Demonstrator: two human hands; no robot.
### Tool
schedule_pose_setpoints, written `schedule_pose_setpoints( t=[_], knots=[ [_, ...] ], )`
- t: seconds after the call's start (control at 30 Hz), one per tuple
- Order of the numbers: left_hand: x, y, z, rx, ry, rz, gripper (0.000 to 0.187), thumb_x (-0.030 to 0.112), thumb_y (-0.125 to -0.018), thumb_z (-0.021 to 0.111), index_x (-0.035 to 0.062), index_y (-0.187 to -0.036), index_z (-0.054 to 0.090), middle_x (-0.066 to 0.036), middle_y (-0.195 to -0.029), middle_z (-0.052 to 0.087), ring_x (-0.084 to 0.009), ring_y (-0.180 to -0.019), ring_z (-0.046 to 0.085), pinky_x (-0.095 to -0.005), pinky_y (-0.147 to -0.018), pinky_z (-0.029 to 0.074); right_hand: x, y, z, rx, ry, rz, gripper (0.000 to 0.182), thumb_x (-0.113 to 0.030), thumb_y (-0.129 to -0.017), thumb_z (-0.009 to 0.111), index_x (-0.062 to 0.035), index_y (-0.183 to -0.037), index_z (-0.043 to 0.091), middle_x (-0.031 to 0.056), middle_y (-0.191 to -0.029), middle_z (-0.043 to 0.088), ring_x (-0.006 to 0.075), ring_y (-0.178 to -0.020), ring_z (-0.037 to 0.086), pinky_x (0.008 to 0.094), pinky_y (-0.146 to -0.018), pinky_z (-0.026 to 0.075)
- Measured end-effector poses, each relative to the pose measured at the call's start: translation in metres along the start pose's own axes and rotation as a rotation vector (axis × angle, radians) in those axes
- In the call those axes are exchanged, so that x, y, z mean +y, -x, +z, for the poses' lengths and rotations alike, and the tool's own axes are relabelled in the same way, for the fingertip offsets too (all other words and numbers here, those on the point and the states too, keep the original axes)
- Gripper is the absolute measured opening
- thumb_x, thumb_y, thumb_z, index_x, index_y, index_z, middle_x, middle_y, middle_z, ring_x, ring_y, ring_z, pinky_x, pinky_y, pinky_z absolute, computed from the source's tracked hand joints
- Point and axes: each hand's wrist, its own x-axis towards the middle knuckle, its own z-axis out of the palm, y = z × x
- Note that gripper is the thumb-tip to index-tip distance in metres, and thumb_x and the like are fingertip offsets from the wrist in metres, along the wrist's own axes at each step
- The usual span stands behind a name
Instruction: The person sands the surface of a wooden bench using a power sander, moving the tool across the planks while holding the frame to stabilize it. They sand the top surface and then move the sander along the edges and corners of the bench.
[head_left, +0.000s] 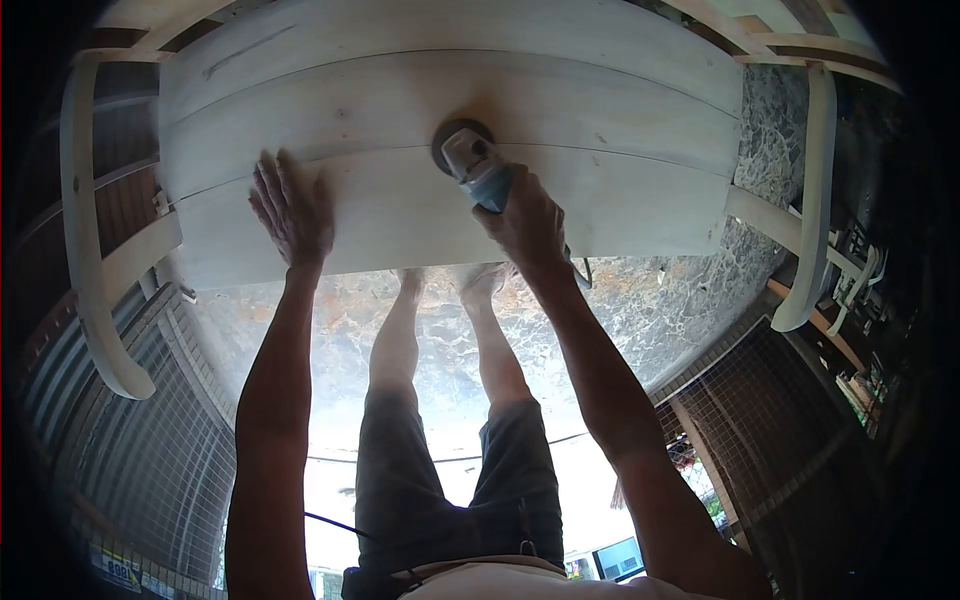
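Observation:
A handheld power tool (480,172) with a pale head, a blue-grey body and a dark round disc rests its disc on the wide, pale wooden boards (400,100). Wrapped round the tool's body is my right hand (530,222). To the left, my left hand (292,212) lies on the nearest board with its fingers spread, slightly blurred, holding nothing. A brownish patch shows on the wood just beyond the disc. Thin dark seams run between the boards.
Curved wooden armrests stand at the left (85,230) and right (818,200) of the boards. Wire mesh panels (150,420) flank both sides. My legs and feet are on the mottled floor (640,310) at the boards' near edge. A dark cord hangs near my right wrist.

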Motion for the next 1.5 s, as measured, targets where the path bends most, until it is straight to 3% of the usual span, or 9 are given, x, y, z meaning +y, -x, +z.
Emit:
schedule_pose_setpoints(
  t=[0.4,0.67,0.77,0.83,0.97,1.07,1.17,1.37,1.5],
  knots=[
    [-0.001,0.001,0.004,0.032,-0.050,0.029,0.079,0.055,-0.116,0.049,0.0108,-0.177,0.027,-0.021,-0.183,0.025,-0.0445,-0.169,0.025,-0.0670,-0.134,0.020,0.111,0.013,-0.051,0.044,-0.028,0.174,0.071,-0.034,-0.078,0.094,-0.0030,-0.131,0.059,0.0247,-0.113,0.073,0.0459,-0.101,0.076,0.0555,-0.087,0.062],
    [0.000,0.001,0.008,0.040,-0.090,0.044,0.077,0.055,-0.117,0.046,0.0112,-0.177,0.027,-0.018,-0.184,0.027,-0.0421,-0.168,0.028,-0.0644,-0.134,0.021,0.206,0.023,-0.093,0.255,-0.196,0.473,0.068,-0.038,-0.083,0.086,-0.0002,-0.133,0.061,0.0261,-0.112,0.078,0.0453,-0.104,0.077,0.0544,-0.090,0.060],
    [-0.003,0.001,0.012,0.037,-0.090,0.040,0.079,0.057,-0.116,0.048,0.0102,-0.177,0.028,-0.022,-0.183,0.027,-0.0445,-0.168,0.027,-0.0675,-0.133,0.023,0.218,0.019,-0.089,0.364,-0.205,0.670,0.072,-0.042,-0.084,0.085,0.0049,-0.133,0.060,0.0287,-0.112,0.078,0.0478,-0.105,0.077,0.0562,-0.092,0.059],
    [0.009,-0.007,0.030,0.063,-0.114,0.021,0.081,0.059,-0.116,0.048,0.0094,-0.177,0.027,-0.026,-0.182,0.026,-0.0468,-0.168,0.026,-0.0702,-0.131,0.023,0.218,0.017,-0.071,0.286,-0.271,0.667,0.071,-0.043,-0.085,0.084,0.0047,-0.132,0.059,0.0287,-0.110,0.078,0.0483,-0.106,0.077,0.0574,-0.092,0.059],
    [0.066,-0.061,0.063,0.117,-0.039,-0.133,0.086,0.064,-0.114,0.045,0.0075,-0.176,0.025,-0.032,-0.180,0.022,-0.0520,-0.166,0.024,-0.0748,-0.129,0.021,0.111,0.003,-0.048,0.099,-0.276,0.436,0.068,-0.039,-0.084,0.085,-0.0002,-0.132,0.057,0.0256,-0.107,0.075,0.0457,-0.098,0.078,0.0583,-0.088,0.061],
    [0.091,-0.076,0.049,0.086,-0.020,-0.230,0.085,0.065,-0.114,0.044,0.0117,-0.177,0.025,-0.026,-0.183,0.022,-0.0481,-0.169,0.019,-0.0703,-0.133,0.016,0.044,-0.004,-0.014,-0.009,-0.201,0.149,0.069,-0.031,-0.080,0.095,-0.0011,-0.130,0.059,0.0239,-0.110,0.075,0.0470,-0.101,0.077,0.0563,-0.090,0.062],
    [0.093,-0.076,0.043,0.055,0.009,-0.221,0.086,0.068,-0.113,0.043,0.0119,-0.176,0.027,-0.026,-0.181,0.025,-0.0482,-0.169,0.019,-0.0708,-0.132,0.016,0.010,-0.005,0.017,0.033,-0.121,-0.204,0.069,-0.028,-0.075,0.099,-0.0038,-0.124,0.058,0.0191,-0.103,0.070,0.0394,-0.092,0.077,0.0502,-0.079,0.065],
    [0.088,-0.074,0.055,0.119,-0.005,-0.228,0.085,0.068,-0.113,0.041,0.0112,-0.175,0.029,-0.027,-0.179,0.028,-0.0488,-0.167,0.021,-0.0718,-0.131,0.017,0.044,-0.007,-0.008,0.044,-0.099,-0.044,0.072,-0.028,-0.076,0.098,-0.0045,-0.129,0.055,0.0199,-0.105,0.070,0.0433,-0.093,0.076,0.0539,-0.079,0.064],
    [0.092,-0.075,0.048,0.060,0.029,-0.241,0.087,0.065,-0.113,0.042,0.0066,-0.176,0.025,-0.032,-0.180,0.021,-0.0509,-0.168,0.018,-0.0712,-0.132,0.013,0.083,0.001,-0.034,0.045,-0.033,0.064,0.071,-0.030,-0.078,0.094,-0.0042,-0.130,0.054,0.0208,-0.106,0.068,0.0435,-0.096,0.075,0.0546,-0.081,0.064]
  ],
)
